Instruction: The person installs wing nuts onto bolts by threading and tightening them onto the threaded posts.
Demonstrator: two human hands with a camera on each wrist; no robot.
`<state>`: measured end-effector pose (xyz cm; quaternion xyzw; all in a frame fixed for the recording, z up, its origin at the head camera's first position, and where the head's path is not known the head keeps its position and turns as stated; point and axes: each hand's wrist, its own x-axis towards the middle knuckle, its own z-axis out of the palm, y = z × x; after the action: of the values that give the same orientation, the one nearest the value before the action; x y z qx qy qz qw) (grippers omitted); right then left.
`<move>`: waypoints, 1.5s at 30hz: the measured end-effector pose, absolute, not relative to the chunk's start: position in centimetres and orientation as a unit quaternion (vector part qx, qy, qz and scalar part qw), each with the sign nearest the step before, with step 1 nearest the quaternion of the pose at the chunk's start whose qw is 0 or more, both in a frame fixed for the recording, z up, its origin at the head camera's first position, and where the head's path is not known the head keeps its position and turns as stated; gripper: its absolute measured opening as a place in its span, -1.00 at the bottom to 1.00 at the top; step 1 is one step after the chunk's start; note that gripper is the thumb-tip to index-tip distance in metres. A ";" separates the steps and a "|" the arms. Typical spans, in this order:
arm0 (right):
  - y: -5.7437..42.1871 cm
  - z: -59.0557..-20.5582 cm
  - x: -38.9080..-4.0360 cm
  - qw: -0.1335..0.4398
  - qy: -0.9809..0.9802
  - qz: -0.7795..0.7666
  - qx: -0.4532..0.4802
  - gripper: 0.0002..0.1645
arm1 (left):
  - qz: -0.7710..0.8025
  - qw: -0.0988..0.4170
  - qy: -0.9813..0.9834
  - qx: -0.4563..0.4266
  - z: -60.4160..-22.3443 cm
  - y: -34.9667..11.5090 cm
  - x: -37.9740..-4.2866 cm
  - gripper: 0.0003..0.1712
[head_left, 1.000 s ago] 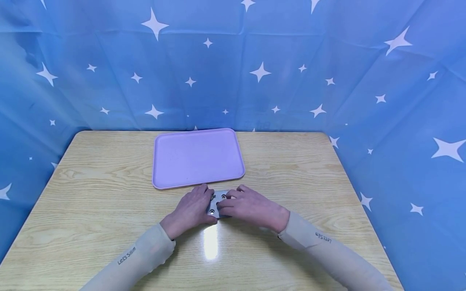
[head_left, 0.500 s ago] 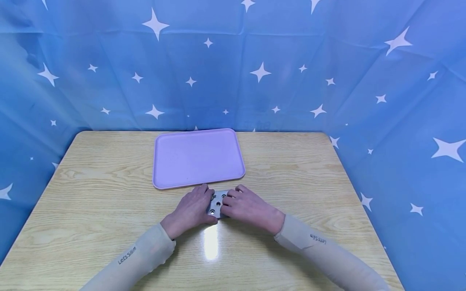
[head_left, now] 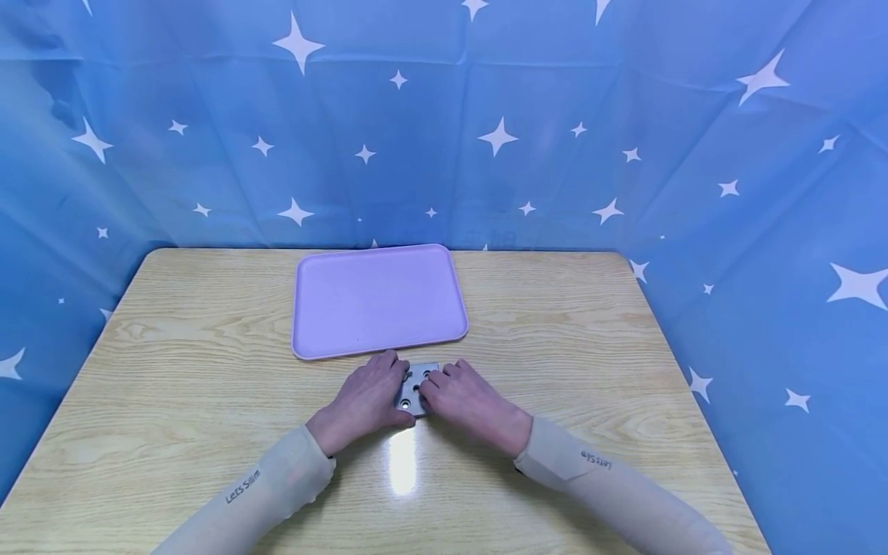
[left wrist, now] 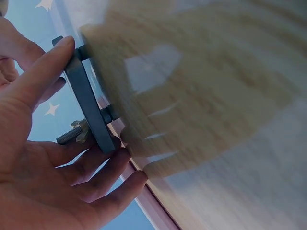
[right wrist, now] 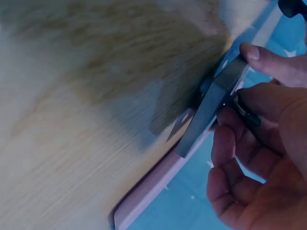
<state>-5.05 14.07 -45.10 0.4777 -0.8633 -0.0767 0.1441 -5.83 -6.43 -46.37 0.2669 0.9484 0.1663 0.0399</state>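
A grey metal plate [head_left: 409,401] with several round holes lies in front of the tray. My left hand [head_left: 368,397] grips its left side, thumb [left wrist: 55,62] on the near edge and fingertips at the far end. A threaded bolt with a wing nut [left wrist: 82,130] sticks up from the plate beside those fingers. Dark round feet [left wrist: 112,112] show under the plate. My right hand [head_left: 468,405] is over the plate's right part, fingers curled. In the right wrist view it pinches a small dark piece [right wrist: 247,112] against the plate's top; its kind is mostly hidden.
A purple tray [head_left: 378,301] sits at the back of the wooden table [head_left: 555,339], just beyond the plate. Blue cloth [head_left: 430,116] with white stars hangs behind the table and along its sides. Pale sleeves [head_left: 277,478] cover both forearms.
My right wrist and forearm have shifted left and a little nearer, and the right fingers have curled in more over the plate. My left hand and the plate stay in place.
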 end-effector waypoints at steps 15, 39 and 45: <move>16.1 -42.5 -6.0 0.083 -0.816 -0.049 0.570 -0.66 | 0.173 0.036 0.947 0.270 -46.4 -6.5 -5.8 -0.10; 15.1 -44.5 -6.0 0.142 -0.824 -0.097 0.540 -0.97 | 0.174 0.035 0.945 0.274 -46.5 -6.5 -5.8 -0.10; 14.4 -45.1 -5.7 0.140 -0.845 -0.091 0.507 -0.93 | 0.172 0.034 0.945 0.277 -46.4 -6.6 -5.8 -0.09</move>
<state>-5.69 14.39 -45.14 0.5073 -0.8454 -0.0906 0.1403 -5.81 -6.58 -46.40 0.2766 0.9449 0.1717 0.0337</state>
